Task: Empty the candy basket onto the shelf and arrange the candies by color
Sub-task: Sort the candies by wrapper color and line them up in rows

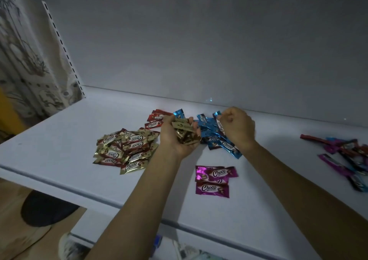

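Both hands are over the shelf (59,160), and everything is easiest to place off the blue pile (225,146), so we'll do that.

Our left hand (171,139) is palm up just left of the blue pile, fingers cupped round a handful of gold candies (183,129).

Our right hand (237,128) hovers over the back of the blue pile. It's curled into a loose fist, with thumb and fingertips pinching the top end of one blue candy (217,114). The candy hangs down toward the pile. We can't tell if its lower end touches the others.

- The gold pile (125,150) lies well left of the blue pile, past the left hand. It's the biggest heap, with the wrappers overlapping every which way.
- A few red candies (156,118) lie left of the blue pile and further back.
- A single blue one (178,114) pokes out behind the left hand, between the red candies and the blue pile.
- The purple candies (214,180) sit in front of the blue pile, nearer the shelf's front edge. It's a small overlapping bunch with "Choco" printed on them.
- A mixed heap (346,154) lies well right of the blue pile, at the edge of view. It's purple, blue and red all jumbled, and too smeared to count.

Down-left of the blue pile, under the shelf, there's a dark round thing (45,208) and a light shoe (69,247) on the floor.
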A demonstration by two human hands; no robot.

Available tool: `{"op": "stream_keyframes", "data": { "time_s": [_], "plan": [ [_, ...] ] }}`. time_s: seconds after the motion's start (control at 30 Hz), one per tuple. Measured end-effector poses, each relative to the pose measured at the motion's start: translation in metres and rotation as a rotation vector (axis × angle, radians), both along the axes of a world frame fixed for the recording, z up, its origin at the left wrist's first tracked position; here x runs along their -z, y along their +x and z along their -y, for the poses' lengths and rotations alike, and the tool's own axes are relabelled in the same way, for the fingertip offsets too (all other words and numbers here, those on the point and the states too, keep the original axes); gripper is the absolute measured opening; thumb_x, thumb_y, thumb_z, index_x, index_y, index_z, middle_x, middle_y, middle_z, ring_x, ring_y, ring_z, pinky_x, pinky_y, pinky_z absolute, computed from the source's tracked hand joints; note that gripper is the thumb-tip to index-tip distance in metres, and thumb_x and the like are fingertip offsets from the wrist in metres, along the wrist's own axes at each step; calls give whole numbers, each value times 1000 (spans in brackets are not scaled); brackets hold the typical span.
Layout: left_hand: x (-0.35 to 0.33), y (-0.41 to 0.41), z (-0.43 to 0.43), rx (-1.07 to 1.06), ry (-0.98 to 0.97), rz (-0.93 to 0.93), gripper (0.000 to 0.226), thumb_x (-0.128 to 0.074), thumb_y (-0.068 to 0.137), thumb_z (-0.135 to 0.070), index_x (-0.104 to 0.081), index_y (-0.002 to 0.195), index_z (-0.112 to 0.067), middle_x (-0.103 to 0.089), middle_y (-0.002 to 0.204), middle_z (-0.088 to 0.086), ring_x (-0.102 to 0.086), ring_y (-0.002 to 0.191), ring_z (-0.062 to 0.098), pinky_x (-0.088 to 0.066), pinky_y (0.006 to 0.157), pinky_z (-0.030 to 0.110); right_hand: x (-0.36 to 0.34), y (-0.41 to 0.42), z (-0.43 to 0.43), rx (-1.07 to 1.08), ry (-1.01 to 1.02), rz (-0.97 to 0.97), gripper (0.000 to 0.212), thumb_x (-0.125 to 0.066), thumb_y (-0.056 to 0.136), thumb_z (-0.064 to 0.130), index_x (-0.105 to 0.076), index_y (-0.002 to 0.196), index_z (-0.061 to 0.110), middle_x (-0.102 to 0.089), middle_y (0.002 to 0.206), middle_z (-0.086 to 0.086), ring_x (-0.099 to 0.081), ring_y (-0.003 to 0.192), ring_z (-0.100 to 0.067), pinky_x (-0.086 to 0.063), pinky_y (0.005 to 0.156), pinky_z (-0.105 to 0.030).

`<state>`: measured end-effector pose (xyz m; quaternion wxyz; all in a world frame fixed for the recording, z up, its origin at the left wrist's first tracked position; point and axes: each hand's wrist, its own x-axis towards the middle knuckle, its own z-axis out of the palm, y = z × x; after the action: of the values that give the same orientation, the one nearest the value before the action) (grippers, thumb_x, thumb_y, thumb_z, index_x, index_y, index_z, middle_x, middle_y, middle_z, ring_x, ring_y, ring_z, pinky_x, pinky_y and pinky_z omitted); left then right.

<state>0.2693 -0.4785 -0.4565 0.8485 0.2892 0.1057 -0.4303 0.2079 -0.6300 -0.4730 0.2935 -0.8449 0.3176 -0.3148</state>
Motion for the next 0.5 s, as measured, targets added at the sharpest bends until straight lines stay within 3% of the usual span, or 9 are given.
{"op": "stream_keyframes", "data": {
  "time_s": [0.07,0.17,0.23,0.33,0.4,0.5],
  "plan": [
    [1,-3,-4,47,30,6,39,-47,95,-39,-62,95,-3,-64,82,6,-57,69,14,-45,70,20,7,5,6,29,-25,-37,10,-59,91,27,-68,88,23,-71,91,3,-61,93,-20,-30,88,-30],
    [1,-3,-9,93,53,13,35,-48,96,-36,-63,88,-5,-65,75,3,-55,60,11,-34,58,16,9,8,9,59,-116,-110,18,-57,92,31,-69,104,23,-69,101,2,-51,107,-24,-33,89,-34],
    [0,-3,-8,95,56,18,35,-48,95,-36,-63,86,-6,-65,72,2,-55,53,9,-31,54,15,6,7,0,21,-128,9,24,-55,93,37,-66,108,22,-67,103,2,-50,108,-22,-39,86,-34],
    [0,-5,0,118,58,42,39,-44,97,-39,-62,85,-7,-63,65,3,-57,45,10,-40,41,16,-2,-6,-31,-313,-29,254,31,-49,92,43,-64,109,22,-64,104,3,-57,95,-10,-46,76,-19],
    [-1,-8,4,165,45,91,43,-40,99,-38,-62,81,-5,-64,65,8,-63,49,16,-49,42,19,-2,-15,-46,-501,-161,204,39,-50,89,43,-62,118,20,-62,105,5,-53,96,-6,-41,81,-14],
    [-1,-10,7,191,22,150,38,-41,98,-37,-62,86,-8,-65,70,6,-64,64,15,-56,59,24,2,-16,-46,-566,-266,81,35,-63,86,28,-62,120,18,-61,108,3,-48,102,-10,-37,88,-17]
  ]
}}
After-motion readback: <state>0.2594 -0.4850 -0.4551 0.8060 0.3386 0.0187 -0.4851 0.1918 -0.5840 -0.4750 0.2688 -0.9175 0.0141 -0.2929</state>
